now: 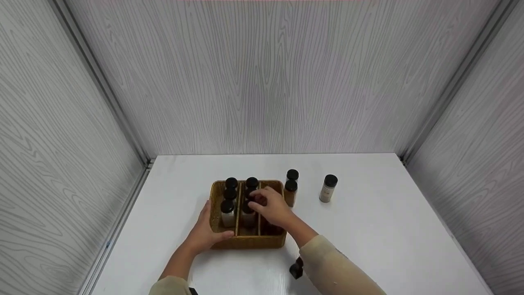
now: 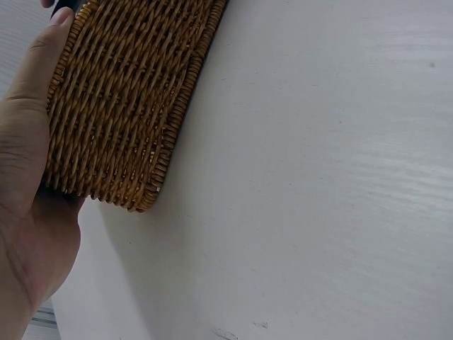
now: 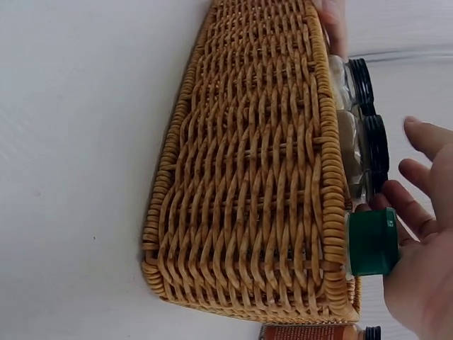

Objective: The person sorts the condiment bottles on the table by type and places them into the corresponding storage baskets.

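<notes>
A brown wicker basket (image 1: 266,242) with three long compartments stands on the white table. My left hand (image 1: 202,233) grips its left front corner, thumb over the front rim and fingers along the left side. Black-capped jars fill part of the left compartment, such as a pale one (image 1: 228,214), and more black-capped jars (image 1: 251,183) stand in the middle one. Over these my right hand (image 1: 273,208) hovers, thumb and fingers loosely curved near a cap with nothing held. In the right wrist view, a green-capped jar (image 3: 371,242) pokes above the basket rim beside the palm.
Two black-capped jars (image 1: 290,192) stand just outside the basket's right side. Farther right is a lone pale jar (image 1: 328,188) with a black cap. Grey wood-grain panels (image 1: 262,82) enclose the table at the back and sides.
</notes>
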Action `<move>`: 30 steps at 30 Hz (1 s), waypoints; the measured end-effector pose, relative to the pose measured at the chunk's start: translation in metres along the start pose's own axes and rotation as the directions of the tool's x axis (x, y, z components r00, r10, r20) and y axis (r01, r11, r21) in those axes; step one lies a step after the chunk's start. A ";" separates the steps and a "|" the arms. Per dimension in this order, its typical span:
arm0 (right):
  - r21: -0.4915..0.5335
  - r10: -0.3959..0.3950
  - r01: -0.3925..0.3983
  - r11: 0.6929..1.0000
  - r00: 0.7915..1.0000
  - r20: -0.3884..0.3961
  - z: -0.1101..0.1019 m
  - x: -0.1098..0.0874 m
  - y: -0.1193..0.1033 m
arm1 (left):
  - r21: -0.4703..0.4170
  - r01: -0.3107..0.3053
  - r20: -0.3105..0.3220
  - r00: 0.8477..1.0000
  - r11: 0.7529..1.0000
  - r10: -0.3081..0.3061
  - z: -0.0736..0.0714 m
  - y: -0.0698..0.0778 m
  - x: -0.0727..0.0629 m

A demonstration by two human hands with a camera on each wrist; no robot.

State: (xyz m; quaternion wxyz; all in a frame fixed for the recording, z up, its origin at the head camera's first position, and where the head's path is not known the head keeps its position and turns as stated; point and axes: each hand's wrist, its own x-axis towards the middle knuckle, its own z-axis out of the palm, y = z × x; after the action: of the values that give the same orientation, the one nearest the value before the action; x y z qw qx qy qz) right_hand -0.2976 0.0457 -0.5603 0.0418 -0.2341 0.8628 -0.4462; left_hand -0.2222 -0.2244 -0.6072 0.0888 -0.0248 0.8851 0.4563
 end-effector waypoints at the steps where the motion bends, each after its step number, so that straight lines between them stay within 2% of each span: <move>1: 0.044 0.005 -0.004 0.999 1.000 -0.006 -0.001 0.000 0.000 | 0.002 0.001 0.000 1.000 1.000 -0.001 0.000 0.000 0.000; 6: 0.188 0.019 -0.014 0.982 1.000 -0.025 -0.009 -0.002 0.003 | -0.001 0.003 0.001 1.000 1.000 -0.003 0.001 0.001 0.001; 15: 0.270 0.000 0.017 0.963 0.998 -0.061 -0.019 -0.007 0.011 | -0.003 -0.013 -0.005 1.000 1.000 0.013 0.002 0.001 0.003; 30: 0.170 0.006 0.031 0.985 0.977 -0.211 -0.053 -0.018 0.046 | 0.001 -0.003 0.004 1.000 1.000 0.003 -0.001 -0.001 0.000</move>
State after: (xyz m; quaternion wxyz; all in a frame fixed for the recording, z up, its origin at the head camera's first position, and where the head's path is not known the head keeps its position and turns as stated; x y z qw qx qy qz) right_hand -0.3132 0.1165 -0.5676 -0.0327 -0.1863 0.8189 -0.5418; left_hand -0.2224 -0.2254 -0.6074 0.0900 -0.0225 0.8851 0.4561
